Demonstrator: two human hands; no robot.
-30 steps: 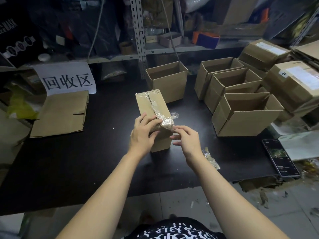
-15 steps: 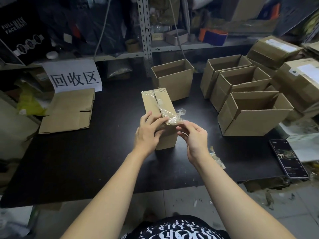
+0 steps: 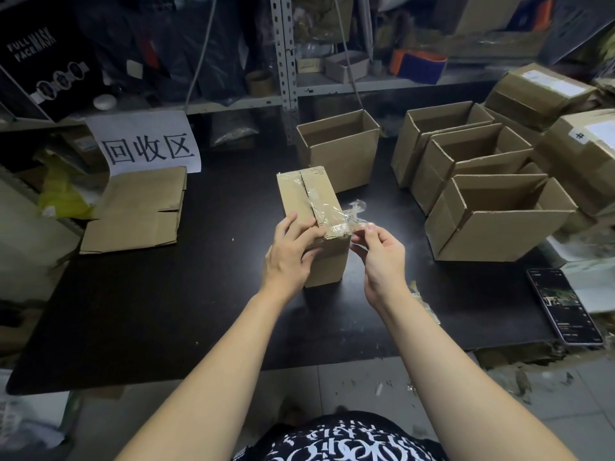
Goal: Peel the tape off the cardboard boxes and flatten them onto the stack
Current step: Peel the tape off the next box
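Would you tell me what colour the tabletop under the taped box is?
The tabletop is black, seen best in the head view.

Taped box (image 3: 311,207): near top corner is covered by the left hand (image 3: 289,257) gripping it. Peeled tape (image 3: 354,211), pinched by the right hand (image 3: 379,251), is clear and crumpled; its outline is lost against the table (image 3: 166,311). Right of the box, sealed cartons (image 3: 585,161) are cut off by the frame edge (labels unreadable). Phone (image 3: 562,306) screen, also right of the box, cannot be read.
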